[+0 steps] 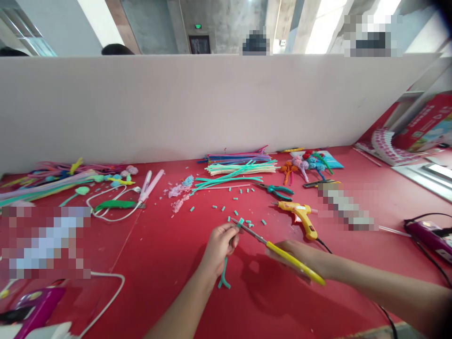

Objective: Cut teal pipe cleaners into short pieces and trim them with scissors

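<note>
My left hand (221,242) pinches teal pipe cleaners (225,274), whose lower ends hang below the fist and whose upper tips poke out above the fingers. In my right hand (293,254) is a pair of yellow-handled scissors (296,262), with the blades reaching left to the upper tips of the pipe cleaners. Whether the blades are parted there is too small to tell. Short cut teal pieces (223,208) lie scattered on the red table just beyond both hands.
Bundled pipe cleaners (240,168) lie at the back. Right of them are teal-handled pliers (278,190), a yellow glue gun (300,217) and fuzzy figures (307,162). A pink corded tool (151,186) and a green-handled knife (118,205) lie left. A white partition (176,108) stands behind.
</note>
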Tool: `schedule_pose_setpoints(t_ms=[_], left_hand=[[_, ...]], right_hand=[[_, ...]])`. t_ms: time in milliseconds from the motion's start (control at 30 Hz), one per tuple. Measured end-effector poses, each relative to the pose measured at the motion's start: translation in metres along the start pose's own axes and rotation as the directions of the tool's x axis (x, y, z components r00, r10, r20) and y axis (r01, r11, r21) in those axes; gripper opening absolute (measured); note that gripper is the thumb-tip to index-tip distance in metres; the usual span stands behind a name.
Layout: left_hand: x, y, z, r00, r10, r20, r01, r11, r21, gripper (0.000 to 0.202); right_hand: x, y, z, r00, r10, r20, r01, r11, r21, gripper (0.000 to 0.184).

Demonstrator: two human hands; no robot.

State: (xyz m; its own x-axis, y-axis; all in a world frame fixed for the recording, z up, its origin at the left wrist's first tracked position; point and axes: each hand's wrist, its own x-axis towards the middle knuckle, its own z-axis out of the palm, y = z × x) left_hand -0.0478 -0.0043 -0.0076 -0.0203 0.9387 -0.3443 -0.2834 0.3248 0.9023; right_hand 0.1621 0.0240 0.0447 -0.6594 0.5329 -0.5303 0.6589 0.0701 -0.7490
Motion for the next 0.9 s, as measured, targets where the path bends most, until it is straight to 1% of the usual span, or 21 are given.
schedule_pose_setpoints(t_ms=[100,167,233,300,367,467,567,633,733,800,900], left_hand=[[0.005,-0.004,-0.002,0.999,-0.032,0.002,0.032,0.999,-0.005,0.021],[0.009,-0.005,-0.004,0.999,-0.051,0.007,0.051,0.999,-0.005,0.023],[0.011,-0.006,-0.005,0.998,-0.061,0.014,0.061,0.998,-0.006,0.024],[0.012,-0.005,-0.006,0.998,-0.065,0.021,0.065,0.998,-0.01,0.024],[0.011,-0.004,-0.006,0.997,-0.064,0.031,0.064,0.998,-0.016,0.022],[0.006,0.0,-0.004,0.996,-0.061,0.062,0.063,0.998,-0.022,0.019],[-0.003,0.004,0.003,0.991,-0.068,0.115,0.07,0.998,-0.009,0.023],[-0.01,0.008,0.008,0.982,-0.083,0.167,0.081,0.997,0.019,0.025],[-0.02,0.014,0.014,0.961,-0.097,0.259,0.081,0.994,0.074,0.027],[-0.025,0.016,0.017,0.949,-0.102,0.299,0.074,0.992,0.105,0.027],[-0.028,0.017,0.018,0.938,-0.144,0.315,0.105,0.985,0.138,0.026]], right_hand=[[0.006,0.01,0.002,0.997,-0.005,0.078,-0.003,0.994,0.106,0.029],[0.011,0.015,0.003,0.992,0.01,0.126,-0.032,0.984,0.176,0.032],[0.014,0.016,0.005,0.988,0.031,0.149,-0.063,0.975,0.215,0.038],[0.016,0.014,0.005,0.988,0.054,0.147,-0.086,0.971,0.223,0.043],[0.018,0.011,0.004,0.989,0.083,0.126,-0.109,0.969,0.22,0.043],[0.021,0.007,0.001,0.994,0.105,0.03,-0.109,0.973,0.205,0.041],[0.025,0.001,-0.001,0.991,0.071,-0.109,-0.051,0.982,0.18,0.036],[0.027,-0.005,-0.001,0.985,0.026,-0.168,0.002,0.986,0.167,0.034],[0.029,-0.015,0.003,0.977,-0.102,-0.187,0.137,0.973,0.185,0.038],[0.03,-0.019,0.006,0.968,-0.175,-0.182,0.207,0.962,0.179,0.04],[0.031,-0.021,0.006,0.967,-0.196,-0.162,0.216,0.969,0.119,0.039]])
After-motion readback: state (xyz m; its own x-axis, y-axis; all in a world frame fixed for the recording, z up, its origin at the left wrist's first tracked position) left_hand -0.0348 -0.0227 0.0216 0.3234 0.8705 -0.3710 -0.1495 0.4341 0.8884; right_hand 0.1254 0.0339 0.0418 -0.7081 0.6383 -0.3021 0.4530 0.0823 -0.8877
